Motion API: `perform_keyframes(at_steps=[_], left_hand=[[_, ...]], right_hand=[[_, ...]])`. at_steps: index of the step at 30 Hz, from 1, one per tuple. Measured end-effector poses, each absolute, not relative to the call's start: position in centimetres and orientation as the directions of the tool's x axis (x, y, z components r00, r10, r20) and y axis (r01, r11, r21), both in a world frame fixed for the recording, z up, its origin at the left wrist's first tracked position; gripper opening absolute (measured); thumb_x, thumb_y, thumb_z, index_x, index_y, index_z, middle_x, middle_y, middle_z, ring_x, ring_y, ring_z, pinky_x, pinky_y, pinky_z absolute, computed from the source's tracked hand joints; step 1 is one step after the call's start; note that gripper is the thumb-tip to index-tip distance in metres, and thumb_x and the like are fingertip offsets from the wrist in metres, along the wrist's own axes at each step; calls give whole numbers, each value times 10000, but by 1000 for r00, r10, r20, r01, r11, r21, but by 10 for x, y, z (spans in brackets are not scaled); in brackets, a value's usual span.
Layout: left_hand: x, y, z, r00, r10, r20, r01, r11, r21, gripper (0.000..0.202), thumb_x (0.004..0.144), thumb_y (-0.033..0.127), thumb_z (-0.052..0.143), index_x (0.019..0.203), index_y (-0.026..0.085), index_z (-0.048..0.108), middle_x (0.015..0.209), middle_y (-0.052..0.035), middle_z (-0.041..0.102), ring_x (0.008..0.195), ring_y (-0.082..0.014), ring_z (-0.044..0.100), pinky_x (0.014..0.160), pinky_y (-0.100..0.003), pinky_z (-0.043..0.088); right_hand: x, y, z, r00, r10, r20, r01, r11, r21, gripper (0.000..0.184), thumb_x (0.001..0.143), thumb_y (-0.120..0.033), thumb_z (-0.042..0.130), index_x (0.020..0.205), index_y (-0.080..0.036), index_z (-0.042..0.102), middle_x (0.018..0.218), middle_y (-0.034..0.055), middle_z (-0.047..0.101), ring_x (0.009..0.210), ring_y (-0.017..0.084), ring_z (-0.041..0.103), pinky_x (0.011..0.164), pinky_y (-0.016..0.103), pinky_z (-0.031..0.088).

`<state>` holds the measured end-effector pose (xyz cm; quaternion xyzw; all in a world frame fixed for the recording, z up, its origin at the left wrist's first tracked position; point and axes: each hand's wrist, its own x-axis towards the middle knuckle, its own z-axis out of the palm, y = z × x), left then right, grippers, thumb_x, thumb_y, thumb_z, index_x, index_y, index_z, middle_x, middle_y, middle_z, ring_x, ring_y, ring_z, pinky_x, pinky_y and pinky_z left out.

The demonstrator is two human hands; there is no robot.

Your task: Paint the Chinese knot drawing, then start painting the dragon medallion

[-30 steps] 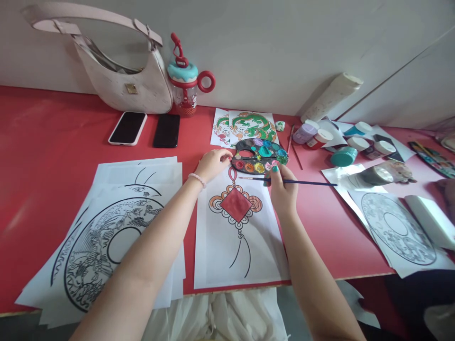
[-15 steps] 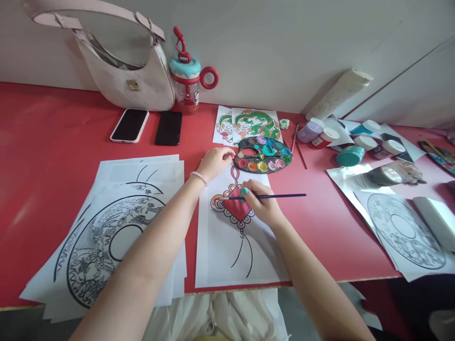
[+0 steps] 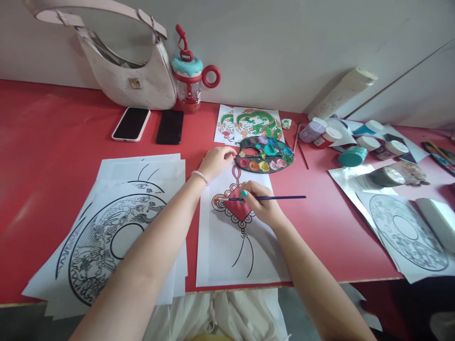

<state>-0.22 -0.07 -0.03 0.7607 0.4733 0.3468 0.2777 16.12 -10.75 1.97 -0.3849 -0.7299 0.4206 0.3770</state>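
A slim dark-blue paintbrush (image 3: 280, 197) is pinched in my right hand (image 3: 261, 201), lying nearly level with its tip pointing left. That tip touches an orange-tinted curl at the left side of a knot ornament drawn on a white sheet (image 3: 216, 260). The ornament's central diamond (image 3: 236, 208) is red, and the lower scallops are uncoloured. My left hand (image 3: 217, 161) rests at the top of the sheet, fingers curled and closed at the left edge of a black paint palette (image 3: 241, 168). Several colours of paint fill the palette's wells.
Line-art sheets (image 3: 142, 284) lie left, beneath my forearm. Behind are two phones (image 3: 131, 124), a handbag (image 3: 142, 90), a cup with a straw (image 3: 188, 80) and coloured dragon pictures (image 3: 258, 123). Paint bottles (image 3: 351, 156) and another printed sheet (image 3: 408, 232) occupy the right.
The brush tip has shifted very slightly within the left curl. My left hand stays at the palette's edge. The whole view has shifted a little.
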Motion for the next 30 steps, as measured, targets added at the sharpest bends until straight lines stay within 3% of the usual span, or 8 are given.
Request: perform_keyframes(at_steps=[30], left_hand=[[-3, 2, -5, 311, 913, 264, 527, -397, 751, 205, 839, 191, 466, 929, 187, 650, 870, -35, 698, 809, -158, 628, 718, -268, 476]], right_hand=[[161, -108, 25, -479, 860, 174, 285, 340, -896, 296, 910, -343, 396, 652, -201, 374, 606, -22, 386, 569, 105, 347, 549, 268, 309]])
